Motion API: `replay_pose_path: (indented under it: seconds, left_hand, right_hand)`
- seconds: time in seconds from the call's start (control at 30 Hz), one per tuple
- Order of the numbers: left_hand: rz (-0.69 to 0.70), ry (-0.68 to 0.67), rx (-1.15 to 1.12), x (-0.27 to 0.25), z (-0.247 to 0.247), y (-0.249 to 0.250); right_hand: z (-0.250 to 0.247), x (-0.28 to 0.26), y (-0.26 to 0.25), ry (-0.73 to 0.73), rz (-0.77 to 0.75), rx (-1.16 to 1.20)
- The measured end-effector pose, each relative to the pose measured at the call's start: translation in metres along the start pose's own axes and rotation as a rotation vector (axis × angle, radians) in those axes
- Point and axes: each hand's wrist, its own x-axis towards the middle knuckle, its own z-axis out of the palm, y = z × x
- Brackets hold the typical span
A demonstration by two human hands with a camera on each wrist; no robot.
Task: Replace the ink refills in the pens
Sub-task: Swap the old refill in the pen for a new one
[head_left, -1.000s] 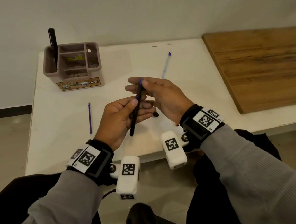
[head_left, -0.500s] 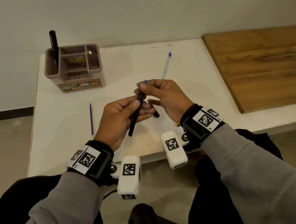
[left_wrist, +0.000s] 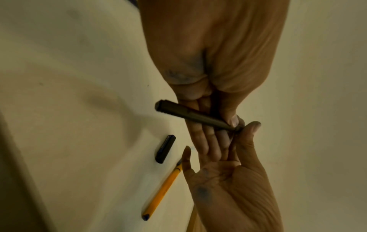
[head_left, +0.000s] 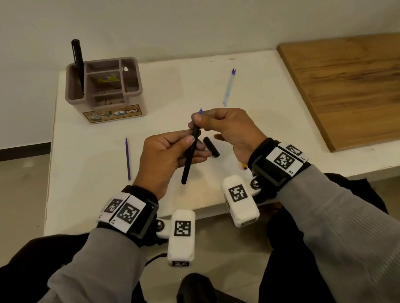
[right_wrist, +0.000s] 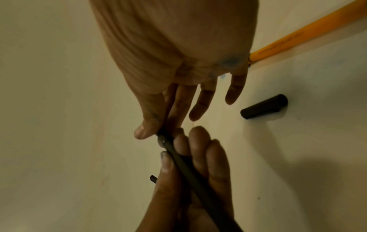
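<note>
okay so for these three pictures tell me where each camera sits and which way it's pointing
Head: worn on the head, looking forward and down at the white table; both sleeves and hands show.
Left wrist: looks along the left hand gripping the black pen.
Right wrist: looks along the right hand pinching the pen's end.
Both wrist views share the black cap and yellow pen.
</note>
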Motion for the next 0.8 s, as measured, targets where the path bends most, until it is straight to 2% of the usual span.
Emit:
replay_pose_path:
  seconds: [0.17,0.27,0.37,0.57,0.63,0.7,0.77,0.8]
  left_hand:
    - [0.005,0.072,0.012,0.002,-0.001,0.001]
    - [0.002,0.13,0.013,0.003,-0.004,0.0]
    - [-0.004,0.15,0.084,0.005,-0.007,-0.002]
    - [-0.036,0.134,0.184,0.004,-0.005,-0.005]
    - [-0.038,0.129,0.207,0.003,-0.004,-0.006]
    - [-0.042,0.127,0.219,0.003,-0.004,-0.006]
    - [-0.044,0.124,0.225,0.003,-0.004,-0.006]
    - [-0.043,0.122,0.232,0.003,-0.004,-0.006]
  right_hand:
    - [-0.007,0.007,0.0,0.081,0.044,-0.119]
    - [-0.013,0.016,0.013,0.072,0.018,-0.471]
    - [-0.012,0.021,0.031,0.022,0.058,-0.765]
    - [-0.007,0.025,0.039,0.014,0.002,-0.904]
    - [-0.009,0.024,0.034,0.099,-0.063,-0.754]
    - [-0.013,0.021,0.021,0.213,-0.112,-0.317]
    - [-0.018,0.018,0.009,0.207,-0.127,0.118]
    - [-0.02,0.017,0.003,0.188,-0.13,0.25]
